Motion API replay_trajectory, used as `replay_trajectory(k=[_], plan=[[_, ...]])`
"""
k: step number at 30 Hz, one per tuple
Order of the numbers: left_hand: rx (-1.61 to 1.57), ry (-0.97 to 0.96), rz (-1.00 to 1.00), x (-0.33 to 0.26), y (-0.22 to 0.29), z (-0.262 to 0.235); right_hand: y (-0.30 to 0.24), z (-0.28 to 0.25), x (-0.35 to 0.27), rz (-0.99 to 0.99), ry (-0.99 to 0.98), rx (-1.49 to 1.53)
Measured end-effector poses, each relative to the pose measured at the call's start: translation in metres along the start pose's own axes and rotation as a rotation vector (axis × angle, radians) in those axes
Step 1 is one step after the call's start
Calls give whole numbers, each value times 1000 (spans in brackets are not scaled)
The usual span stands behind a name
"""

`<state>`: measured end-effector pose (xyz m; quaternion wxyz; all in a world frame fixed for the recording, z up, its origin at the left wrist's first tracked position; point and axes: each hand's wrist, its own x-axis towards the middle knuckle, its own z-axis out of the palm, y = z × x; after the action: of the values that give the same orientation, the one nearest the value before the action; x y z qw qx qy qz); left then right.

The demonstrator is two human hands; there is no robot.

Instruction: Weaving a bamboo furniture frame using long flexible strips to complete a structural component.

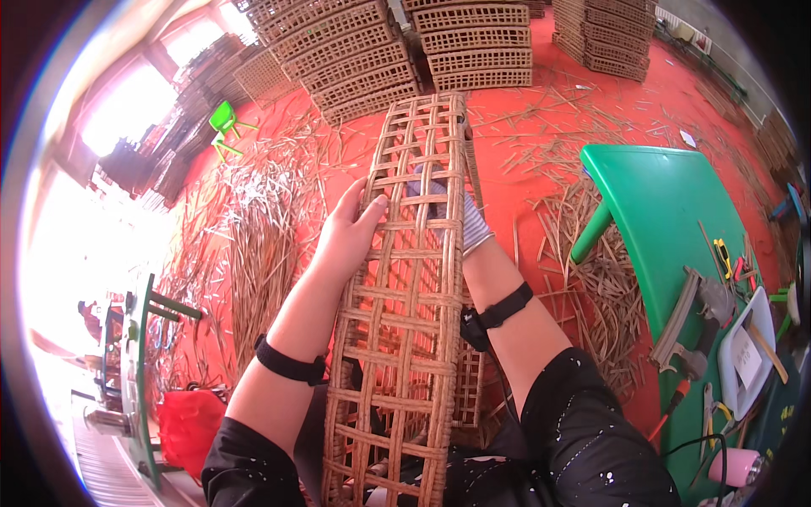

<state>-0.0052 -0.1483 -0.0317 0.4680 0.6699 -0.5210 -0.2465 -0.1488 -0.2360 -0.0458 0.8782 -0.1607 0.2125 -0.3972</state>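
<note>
A long, open-weave brown basket stands on its side in front of me, its latticed face running from my lap up toward the stacks. My bare left hand grips its left edge, thumb lying over the lattice. On the opposite side, my right hand wears a grey-and-white striped glove and holds the basket from behind that face. Its fingers show only partly through the gaps. Dark straps circle both forearms.
Tall stacks of similar baskets stand at the back. Loose brown strips litter the red floor on both sides. At right, a green table carries a stapler-like tool, pliers and a white tray. A small green chair stands far left.
</note>
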Motion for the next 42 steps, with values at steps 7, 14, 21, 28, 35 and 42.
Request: replay_trajectory(k=[7,14,21,28,35,42], plan=[[20,-32,1,1,11,9,3,-36,19,-210,-611,-79],[13,8,51,3,5,10,15,-45,51,-380,-483,-552],[31,24,52,2,3,6,17,-19,11,-317,-431,-174],[5,81,64,-5,19,13,8,-31,17,-384,-381,-451],[12,80,54,-8,25,13,7,-32,17,-367,-373,-432],[-53,88,60,-5,19,12,8,-29,17,-362,-354,-414]])
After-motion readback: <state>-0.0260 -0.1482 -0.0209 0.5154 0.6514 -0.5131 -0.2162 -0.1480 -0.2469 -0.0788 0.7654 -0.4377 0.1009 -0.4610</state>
